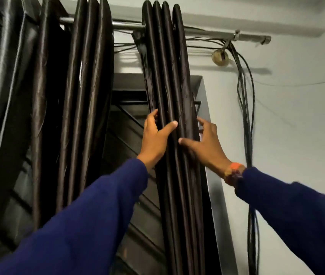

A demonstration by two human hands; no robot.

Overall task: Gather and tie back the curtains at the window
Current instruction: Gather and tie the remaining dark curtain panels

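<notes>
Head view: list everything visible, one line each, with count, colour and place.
Right curtain: one, dark brown satin, gathered in folds at centre, hanging from the rod.
Left curtain: one, dark brown, bunched left of centre.
Far-left dark panel: one, black and glossy, left edge; cannot tell what it is.
Curtain rod: one, silver metal, across the top.
Window: one, dark frame and bars, between the curtains.
Cables: several, black, hanging down the wall from the rod's right end.
Wall: pale grey, right side.
Wristband: one, orange, right wrist.
Sleeves: two, navy blue.
Left hand: clasps the right curtain's left side.
Right hand: clasps its right side.
</notes>
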